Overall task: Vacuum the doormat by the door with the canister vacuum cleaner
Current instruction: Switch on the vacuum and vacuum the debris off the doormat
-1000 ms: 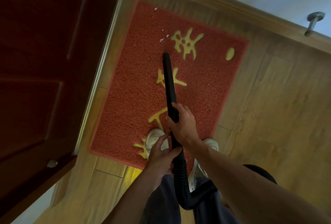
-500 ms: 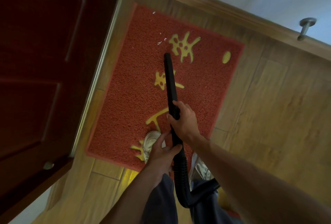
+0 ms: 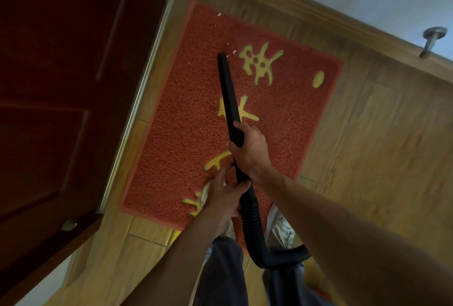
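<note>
While my right hand [image 3: 248, 146] and left hand [image 3: 224, 194] curl fingers [image 3: 247, 129] round the nozzle [image 3: 228, 90], entry: doormat [image 3: 186, 122] mid-sweep; next, I judge, tip onto the white scraps [image 3: 234, 52].

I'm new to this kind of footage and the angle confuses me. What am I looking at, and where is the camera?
The camera sits on a person's head, looking down; no robot is involved. Both hands hold a black vacuum wand: the right hand grips it farther along, the left hand nearer the body, where the ribbed hose joins. The wand's tip is close to small white scraps on a red doormat with yellow characters, lying on a wooden floor beside a dark red door.
</note>
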The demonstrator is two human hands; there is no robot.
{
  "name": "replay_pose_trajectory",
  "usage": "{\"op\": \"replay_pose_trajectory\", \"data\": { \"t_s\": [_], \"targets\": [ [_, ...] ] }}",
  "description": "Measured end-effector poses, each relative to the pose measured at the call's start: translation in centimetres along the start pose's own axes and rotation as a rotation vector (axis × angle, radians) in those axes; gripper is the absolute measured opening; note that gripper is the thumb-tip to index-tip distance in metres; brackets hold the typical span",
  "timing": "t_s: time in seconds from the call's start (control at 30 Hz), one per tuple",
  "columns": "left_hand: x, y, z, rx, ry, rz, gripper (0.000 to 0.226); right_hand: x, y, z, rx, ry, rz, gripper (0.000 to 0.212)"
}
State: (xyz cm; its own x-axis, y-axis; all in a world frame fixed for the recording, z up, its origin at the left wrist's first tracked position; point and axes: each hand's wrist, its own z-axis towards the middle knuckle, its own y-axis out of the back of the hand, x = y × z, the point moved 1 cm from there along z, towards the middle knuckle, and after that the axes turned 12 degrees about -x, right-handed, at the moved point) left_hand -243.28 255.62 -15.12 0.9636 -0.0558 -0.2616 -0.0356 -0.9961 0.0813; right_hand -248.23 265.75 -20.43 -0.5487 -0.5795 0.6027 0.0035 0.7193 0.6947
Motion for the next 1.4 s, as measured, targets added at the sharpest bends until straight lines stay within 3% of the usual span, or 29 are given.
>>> {"op": "replay_pose_trajectory", "data": {
  "t_s": [0.63, 1.1, 1.4],
  "targets": [
    [-1.1, -0.1, 1.3, 0.011, -0.029, 0.040, 0.051, 0.1, -0.2, 1.1, -0.071, -0.036, 0.033, 0.050],
    [-3.6, -0.5, 2.0, -0.008, -0.079, 0.007, 0.036, 1.2, -0.3, 3.6, -0.071, -0.037, 0.016, 0.047],
    [-4.1, -0.6, 3.3, -0.025, -0.107, 0.019, 0.049, 1.4, -0.9, 5.1, -0.076, -0.026, 0.023, 0.047]
  ]
}}
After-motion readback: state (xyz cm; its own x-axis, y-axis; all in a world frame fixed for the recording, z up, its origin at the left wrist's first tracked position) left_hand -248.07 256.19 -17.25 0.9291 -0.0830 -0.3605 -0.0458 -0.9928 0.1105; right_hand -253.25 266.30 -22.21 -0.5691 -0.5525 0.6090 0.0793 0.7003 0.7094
